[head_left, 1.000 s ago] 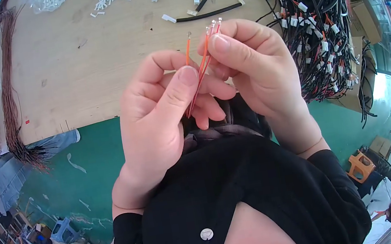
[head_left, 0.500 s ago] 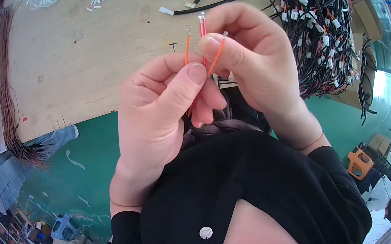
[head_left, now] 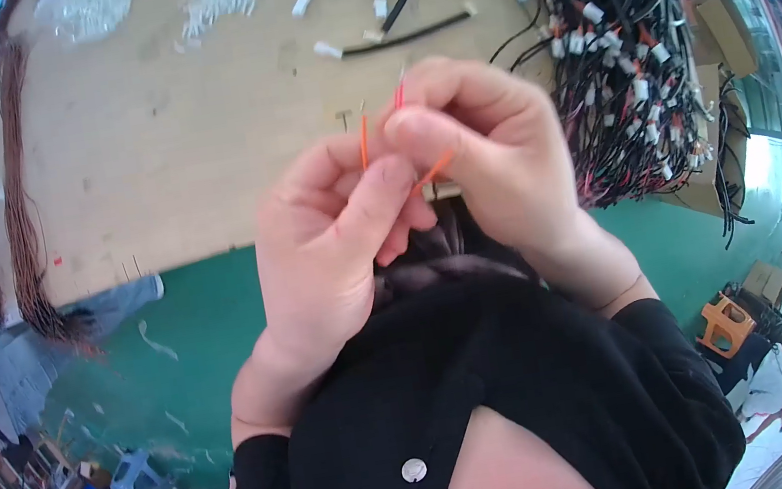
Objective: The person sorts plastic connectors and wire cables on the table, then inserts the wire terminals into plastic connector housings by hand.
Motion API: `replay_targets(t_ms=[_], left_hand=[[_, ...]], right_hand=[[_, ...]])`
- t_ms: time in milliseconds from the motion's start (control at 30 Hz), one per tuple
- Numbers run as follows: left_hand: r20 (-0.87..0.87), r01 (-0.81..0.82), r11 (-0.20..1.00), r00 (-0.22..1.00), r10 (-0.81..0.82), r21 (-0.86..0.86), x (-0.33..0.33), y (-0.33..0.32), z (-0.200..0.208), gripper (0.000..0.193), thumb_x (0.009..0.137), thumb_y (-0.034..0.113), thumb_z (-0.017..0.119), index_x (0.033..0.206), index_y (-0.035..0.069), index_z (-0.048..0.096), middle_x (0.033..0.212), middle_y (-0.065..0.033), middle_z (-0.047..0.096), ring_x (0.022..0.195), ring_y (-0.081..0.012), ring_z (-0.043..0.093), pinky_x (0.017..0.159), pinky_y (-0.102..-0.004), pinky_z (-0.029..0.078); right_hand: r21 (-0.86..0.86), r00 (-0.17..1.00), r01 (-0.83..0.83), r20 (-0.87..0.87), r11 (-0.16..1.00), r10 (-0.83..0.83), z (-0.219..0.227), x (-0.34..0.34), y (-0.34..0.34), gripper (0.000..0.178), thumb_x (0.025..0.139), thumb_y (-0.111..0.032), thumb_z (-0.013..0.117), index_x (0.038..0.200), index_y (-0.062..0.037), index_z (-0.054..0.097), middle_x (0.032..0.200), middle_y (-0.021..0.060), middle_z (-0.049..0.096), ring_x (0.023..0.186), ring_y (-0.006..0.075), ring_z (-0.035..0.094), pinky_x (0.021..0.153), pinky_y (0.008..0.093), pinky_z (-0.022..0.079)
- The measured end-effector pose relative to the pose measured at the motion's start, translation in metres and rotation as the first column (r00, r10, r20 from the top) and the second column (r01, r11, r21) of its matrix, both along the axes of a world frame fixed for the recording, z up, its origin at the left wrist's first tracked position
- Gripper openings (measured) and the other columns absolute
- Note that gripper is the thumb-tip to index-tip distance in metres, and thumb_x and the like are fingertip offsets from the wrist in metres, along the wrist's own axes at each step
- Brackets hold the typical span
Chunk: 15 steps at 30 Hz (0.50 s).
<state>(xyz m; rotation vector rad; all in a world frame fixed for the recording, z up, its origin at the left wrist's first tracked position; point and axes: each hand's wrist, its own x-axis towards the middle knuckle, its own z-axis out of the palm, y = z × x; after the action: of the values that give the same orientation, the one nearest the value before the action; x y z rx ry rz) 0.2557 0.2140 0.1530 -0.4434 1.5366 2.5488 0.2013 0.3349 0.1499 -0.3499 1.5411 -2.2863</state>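
Note:
Thin orange wires and a red wire stick up from between my fingers, with small metal terminals at their tips. My left hand pinches the orange wires between thumb and index finger. Closed beside it, my right hand has its thumb and index finger on the red wire, and an orange end slants out below its thumb. Both hands touch over the table's near edge. The lower run of the wires is hidden behind my fingers.
On the wooden table lie black cables with white connectors, loose white connector housings and a clear plastic bag. A big bundle of black harnesses hangs at right; brown wires hang at left. People sit farther off.
Both hands have moved slightly down and closer together. The right fingers have slid over the red wire, so less of it shows, and the right-hand orange end now tilts lower.

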Motion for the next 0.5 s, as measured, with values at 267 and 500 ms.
replay_targets(t_ms=[267,500], left_hand=[[-0.044,-0.033,0.994,0.998,0.037,0.1,0.0,-0.015,-0.022,0.013,0.081,0.012,0.052,0.088,0.002,0.056,0.06,-0.0034,0.053,0.047,-0.0054,0.042,0.043,-0.0168,0.031],[-0.002,-0.064,0.969,0.998,0.067,0.24,-0.006,-0.019,-0.021,0.01,0.082,0.014,0.05,0.084,0.005,0.054,0.063,-0.0025,0.05,0.047,-0.0076,0.04,0.042,-0.0193,0.031]], right_hand=[[0.727,0.92,0.12,-0.338,0.676,0.2,-0.021,-0.112,0.025,0.022,0.074,-0.02,0.058,0.076,0.0016,0.061,0.07,0.0085,0.06,0.059,0.0127,0.056,0.056,0.0233,0.044],[0.793,0.809,0.572,-0.587,0.208,0.013,-0.055,-0.22,-0.013,0.037,0.075,-0.03,0.053,0.096,0.0,0.047,0.082,0.0194,0.058,0.08,0.0354,0.055,0.072,0.0406,0.043]])
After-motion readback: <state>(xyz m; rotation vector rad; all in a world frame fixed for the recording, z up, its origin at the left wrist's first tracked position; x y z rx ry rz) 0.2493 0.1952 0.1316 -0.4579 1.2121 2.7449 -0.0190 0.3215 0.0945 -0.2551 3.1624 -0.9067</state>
